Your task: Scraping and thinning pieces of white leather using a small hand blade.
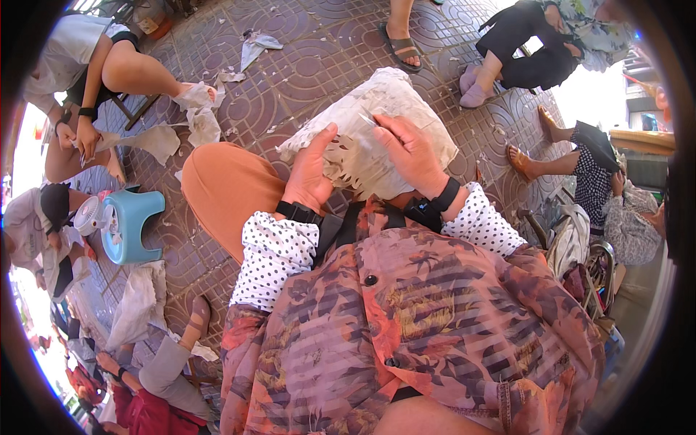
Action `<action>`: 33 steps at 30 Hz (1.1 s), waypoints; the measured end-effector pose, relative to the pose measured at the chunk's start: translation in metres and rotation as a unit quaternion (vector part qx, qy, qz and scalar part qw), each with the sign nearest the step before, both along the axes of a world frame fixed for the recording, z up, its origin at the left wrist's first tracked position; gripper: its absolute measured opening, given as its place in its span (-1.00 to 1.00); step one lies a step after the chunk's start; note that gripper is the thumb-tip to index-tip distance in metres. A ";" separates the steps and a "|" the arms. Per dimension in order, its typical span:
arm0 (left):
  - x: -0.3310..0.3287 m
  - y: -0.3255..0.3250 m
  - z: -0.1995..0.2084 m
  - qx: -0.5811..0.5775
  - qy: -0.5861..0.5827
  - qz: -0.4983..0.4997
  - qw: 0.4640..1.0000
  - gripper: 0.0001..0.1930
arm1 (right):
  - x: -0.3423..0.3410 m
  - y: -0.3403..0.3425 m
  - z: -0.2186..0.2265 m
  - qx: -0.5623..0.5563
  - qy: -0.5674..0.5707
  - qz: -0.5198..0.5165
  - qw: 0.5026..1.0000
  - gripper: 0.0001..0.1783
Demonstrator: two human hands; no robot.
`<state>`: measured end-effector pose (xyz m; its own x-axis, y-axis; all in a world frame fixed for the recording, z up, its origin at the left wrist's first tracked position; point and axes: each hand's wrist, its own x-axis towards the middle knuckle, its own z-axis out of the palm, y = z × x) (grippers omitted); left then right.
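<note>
A wrinkled cream sheet (377,101), of a material I cannot make out, lies spread over my right knee. Its near left edge is ragged, with slits and holes. My left hand (312,170) grips that edge, thumb on top and fingers hidden underneath. Over the middle of the sheet, my right hand (412,154) pinches a thin, pointed metal tool (367,117). Its tip points up and to the left; the rest is hidden by the fingers, so its kind is unclear. My left knee, under orange-brown cloth (228,192), stands beside the sheet.
A blue plastic stool (136,225) bearing a small white fan (88,215) stands at left. Several seated people surround me; one at upper left holds a cream strip (148,143). Scraps (255,48) litter the patterned tile floor (312,51). A pale bag (569,243) is at right.
</note>
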<state>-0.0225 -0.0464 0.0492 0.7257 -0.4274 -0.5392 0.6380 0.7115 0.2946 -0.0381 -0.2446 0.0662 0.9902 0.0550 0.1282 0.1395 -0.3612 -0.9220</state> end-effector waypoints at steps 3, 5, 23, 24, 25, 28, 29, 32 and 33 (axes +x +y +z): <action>0.000 0.000 -0.014 0.059 -0.007 0.015 0.998 -0.79 | 0.000 0.004 0.004 -0.064 -0.052 0.033 0.996 -0.70; -0.001 0.002 -0.019 0.053 -0.019 0.020 0.998 -0.80 | 0.000 0.005 0.004 -0.078 -0.052 0.048 0.994 -0.70; -0.002 0.005 -0.027 0.051 -0.024 0.006 0.998 -0.80 | 0.005 0.012 -0.005 -0.096 -0.108 0.111 0.983 -0.73; -0.002 0.006 -0.028 0.054 -0.033 0.000 0.998 -0.80 | 0.005 0.011 -0.006 -0.095 -0.108 0.111 0.983 -0.73; -0.003 0.007 -0.030 0.055 -0.033 0.000 0.998 -0.80 | 0.006 0.011 -0.006 -0.094 -0.107 0.113 0.983 -0.73; -0.004 0.005 -0.026 0.063 -0.033 -0.004 0.997 -0.79 | 0.005 0.011 -0.004 -0.088 -0.098 0.113 0.985 -0.72; -0.004 0.004 -0.023 0.064 -0.030 0.007 0.997 -0.80 | 0.005 0.013 -0.002 -0.082 -0.091 0.111 0.986 -0.72; -0.005 0.004 -0.020 0.066 -0.026 0.012 0.997 -0.79 | 0.002 0.015 0.006 -0.070 -0.064 0.102 0.990 -0.72; -0.005 0.004 -0.019 0.067 -0.026 0.006 0.997 -0.77 | 0.002 0.015 0.005 -0.070 -0.064 0.102 0.990 -0.72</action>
